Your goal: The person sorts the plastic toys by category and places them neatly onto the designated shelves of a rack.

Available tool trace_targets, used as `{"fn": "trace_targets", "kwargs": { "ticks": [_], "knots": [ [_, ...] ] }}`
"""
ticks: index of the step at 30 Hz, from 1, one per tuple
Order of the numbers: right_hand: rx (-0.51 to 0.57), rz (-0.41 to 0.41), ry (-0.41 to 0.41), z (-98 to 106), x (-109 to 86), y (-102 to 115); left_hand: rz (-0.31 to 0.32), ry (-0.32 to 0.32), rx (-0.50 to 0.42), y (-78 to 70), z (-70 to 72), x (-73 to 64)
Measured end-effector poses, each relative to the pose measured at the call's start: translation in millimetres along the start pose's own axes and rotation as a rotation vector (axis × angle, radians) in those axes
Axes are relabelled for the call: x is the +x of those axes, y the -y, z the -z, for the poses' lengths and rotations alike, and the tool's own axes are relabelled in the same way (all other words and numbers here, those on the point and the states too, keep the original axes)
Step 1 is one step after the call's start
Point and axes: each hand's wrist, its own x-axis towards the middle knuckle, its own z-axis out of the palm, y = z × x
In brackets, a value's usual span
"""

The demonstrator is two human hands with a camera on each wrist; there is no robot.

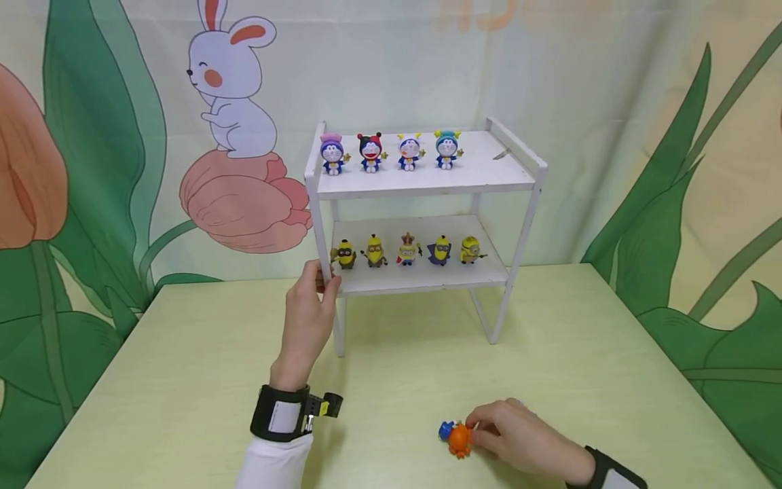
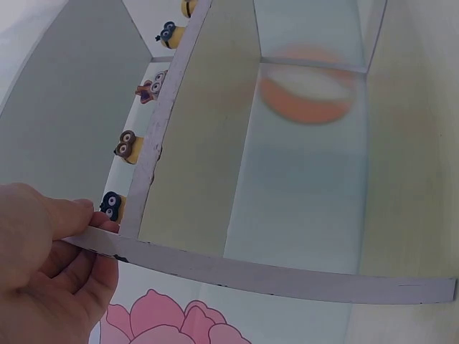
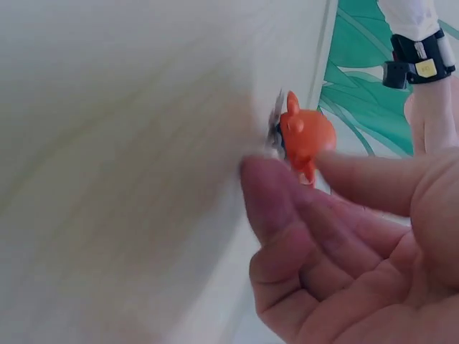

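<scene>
My left hand (image 1: 308,319) grips the left upright of a small white two-tier shelf (image 1: 421,285) beside its lower board. In the left wrist view, thumb and fingers (image 2: 75,215) lie around that white frame. Low in front of the shelf, my right hand (image 1: 519,435) pinches a small figurine with a round orange head or hood (image 1: 459,440) and a blue part (image 1: 447,430). In the right wrist view, thumb and curled fingers meet at the lower edge of the orange figurine (image 3: 312,132), close over the table; its front is turned away.
Several blue-and-white cat figurines (image 1: 371,155) with different hats line the upper board, with a grey mark (image 1: 502,155) at its right. Several yellow minion figurines (image 1: 407,251) line the lower board. The pale yellow-green table (image 1: 183,380) meets a printed curtain (image 1: 391,68) behind.
</scene>
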Motion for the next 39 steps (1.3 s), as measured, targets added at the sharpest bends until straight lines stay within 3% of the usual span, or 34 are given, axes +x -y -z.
{"fn": "trace_targets", "kwargs": {
  "ticks": [5,16,23,28,32,39],
  "knots": [
    [-0.122,0.053,-0.020,-4,-2.7,5,0.004,0.006,0.003,-0.2,-1.0,-0.7],
    [-0.345,0.352,0.065,2,4.1,6,-0.009,0.002,0.005,-0.6,-0.1,0.8],
    [-0.467,0.420,0.143,5,15.4,8,-0.015,-0.006,0.005,-0.9,0.2,1.5],
    [-0.572,0.454,0.153,6,21.2,14,-0.007,-0.002,0.000,-1.1,0.0,1.3],
    [-0.627,0.496,0.128,5,23.0,15,0.002,0.002,0.000,-0.7,-0.6,0.8],
    [-0.619,0.537,0.074,5,21.4,17,0.007,0.000,0.010,0.2,-0.2,-0.1]
  ]
}}
